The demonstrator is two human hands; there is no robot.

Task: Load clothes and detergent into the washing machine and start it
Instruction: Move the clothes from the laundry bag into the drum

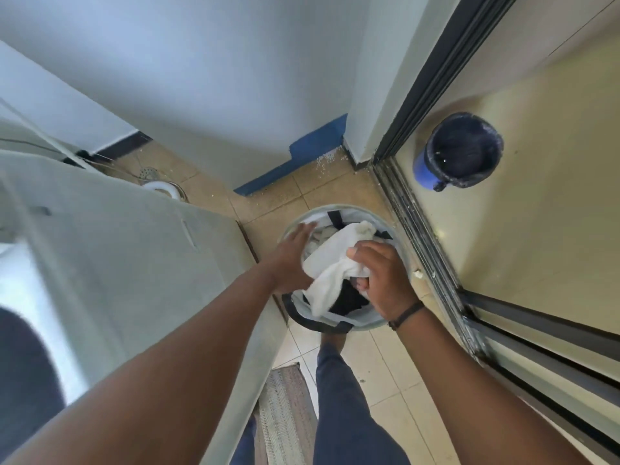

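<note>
A round grey laundry basket [401, 245] with dark handles stands on the tiled floor in front of my legs. It holds white and dark clothes. My right hand [380, 280] is shut on a white cloth [335, 263] over the basket. My left hand [292, 256] reaches into the basket's left side with its fingers spread, touching the clothes and the rim. The white washing machine [110, 263] stands to the left; its dark opening shows at the lower left edge.
A blue bucket with a dark liner [459, 152] stands beyond the sliding door track [426, 250] on the right. A woven mat [285, 414] lies by my feet. A floor drain [149, 172] and a white hose sit behind the machine near the wall.
</note>
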